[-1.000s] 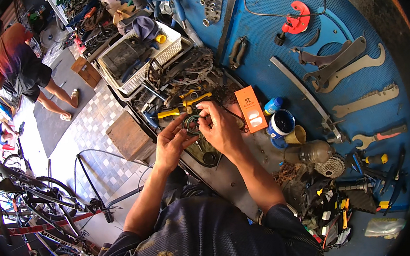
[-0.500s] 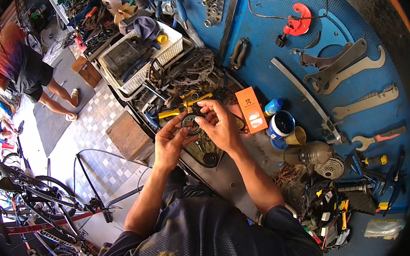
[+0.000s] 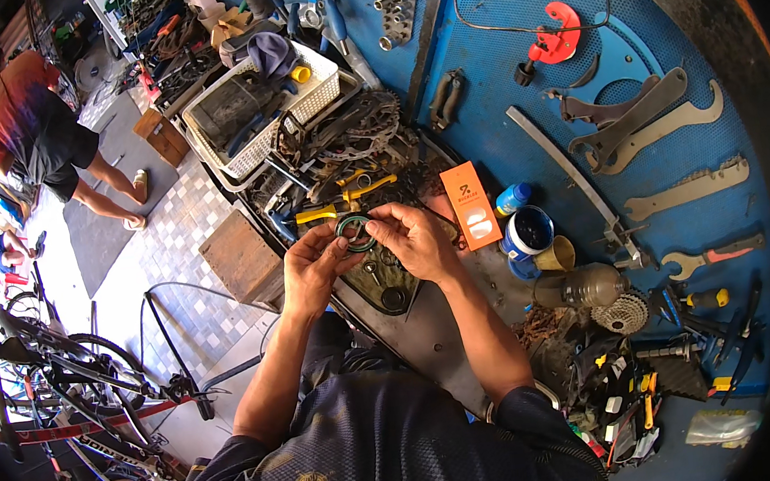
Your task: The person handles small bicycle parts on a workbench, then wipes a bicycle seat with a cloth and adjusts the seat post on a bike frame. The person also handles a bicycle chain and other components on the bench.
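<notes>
Over the cluttered workbench (image 3: 479,298), I hold a thin round ring (image 3: 342,226), dark with a greenish edge, between both hands. It looks like a bearing or seal ring, too small to tell which. My left hand (image 3: 310,268) pinches its left side between thumb and fingers. On its right side, my right hand (image 3: 417,245) grips the rim with thumb and bent index finger. Yellow-handled pliers (image 3: 371,187) lie just beyond my fingers. Below the ring, a shallow dark tray (image 3: 373,290) carries small round parts.
An orange box (image 3: 469,197), a blue bottle (image 3: 513,198) and a blue-and-white tub (image 3: 530,230) stand to the right. Tools hang on the blue pegboard (image 3: 489,73). A white basket (image 3: 326,87) sits at the back. Bicycles (image 3: 54,365) stand left; another person (image 3: 49,124) bends beyond them.
My right fingers have come down from a raised position and curled closer to the ring. The left fingers have lowered slightly too. The ring stays between both hands.
</notes>
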`<action>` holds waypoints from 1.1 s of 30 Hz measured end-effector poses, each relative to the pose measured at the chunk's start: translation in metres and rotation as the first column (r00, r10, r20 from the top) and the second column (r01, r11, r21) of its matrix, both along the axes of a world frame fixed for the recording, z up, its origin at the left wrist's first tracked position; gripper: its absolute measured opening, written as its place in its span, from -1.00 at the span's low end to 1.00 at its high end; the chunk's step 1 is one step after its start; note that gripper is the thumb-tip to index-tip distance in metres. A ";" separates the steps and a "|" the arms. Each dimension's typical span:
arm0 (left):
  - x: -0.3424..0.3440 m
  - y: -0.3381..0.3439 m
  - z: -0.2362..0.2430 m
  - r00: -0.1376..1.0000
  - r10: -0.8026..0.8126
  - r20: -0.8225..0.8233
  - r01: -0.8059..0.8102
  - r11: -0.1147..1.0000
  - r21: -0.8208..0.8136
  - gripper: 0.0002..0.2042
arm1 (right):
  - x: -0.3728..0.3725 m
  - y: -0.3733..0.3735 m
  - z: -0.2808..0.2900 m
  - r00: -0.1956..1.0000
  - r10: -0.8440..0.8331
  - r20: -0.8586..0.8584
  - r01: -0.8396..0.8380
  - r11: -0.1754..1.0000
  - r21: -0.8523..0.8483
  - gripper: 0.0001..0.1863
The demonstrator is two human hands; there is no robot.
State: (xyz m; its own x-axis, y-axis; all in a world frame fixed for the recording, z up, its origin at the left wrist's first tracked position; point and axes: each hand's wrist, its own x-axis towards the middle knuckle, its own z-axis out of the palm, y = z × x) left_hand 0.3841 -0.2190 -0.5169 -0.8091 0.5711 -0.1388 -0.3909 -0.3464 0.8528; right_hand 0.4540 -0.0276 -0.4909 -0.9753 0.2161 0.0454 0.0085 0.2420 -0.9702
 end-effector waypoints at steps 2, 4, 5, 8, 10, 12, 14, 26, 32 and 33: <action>0.001 0.001 -0.001 1.000 0.013 -0.019 -0.013 0.999 -0.033 -0.74 | 0.001 -0.004 -0.001 0.998 -0.054 -0.011 0.055 0.997 0.048 -0.68; 0.001 0.002 -0.002 1.000 0.013 -0.005 -0.013 0.999 -0.033 -0.75 | 0.002 -0.008 -0.003 0.996 -0.088 -0.018 0.089 0.993 0.080 -0.68; 0.001 0.002 -0.002 1.000 0.018 -0.017 -0.019 0.999 -0.046 -0.76 | 0.002 -0.009 -0.004 0.995 -0.095 -0.019 0.096 0.992 0.087 -0.68; -0.001 0.001 -0.004 1.000 0.015 -0.018 -0.016 0.999 -0.045 -0.81 | 0.002 -0.012 -0.006 0.993 -0.110 -0.049 0.116 0.983 0.143 -0.68; -0.003 0.001 -0.005 1.000 0.011 -0.018 -0.012 0.999 -0.041 -0.83 | 0.002 -0.013 -0.007 0.992 -0.108 -0.067 0.118 0.981 0.155 -0.69; -0.005 0.000 -0.006 0.999 0.029 -0.045 -0.032 0.997 -0.065 -0.85 | 0.003 -0.015 -0.006 0.994 -0.098 -0.057 0.104 0.987 0.126 -0.69; -0.007 0.001 -0.006 0.997 0.036 -0.066 -0.042 0.996 -0.083 -0.86 | 0.003 -0.017 -0.006 0.988 -0.110 -0.109 0.130 0.972 0.197 -0.70; -0.011 0.020 -0.001 0.985 0.034 -0.172 -0.071 0.975 -0.210 -0.83 | 0.005 0.001 -0.027 0.990 -0.122 0.073 0.133 0.974 -0.186 -0.73; -0.027 0.048 0.024 0.981 -0.043 -0.188 0.031 0.997 -0.067 -0.74 | 0.007 0.037 0.000 0.990 -0.079 -0.121 0.037 0.948 -0.317 -0.69; -0.029 0.054 0.028 0.983 -0.051 -0.175 0.043 0.998 -0.047 -0.72 | 0.007 0.041 0.006 0.984 -0.107 -0.139 0.071 0.968 -0.239 -0.72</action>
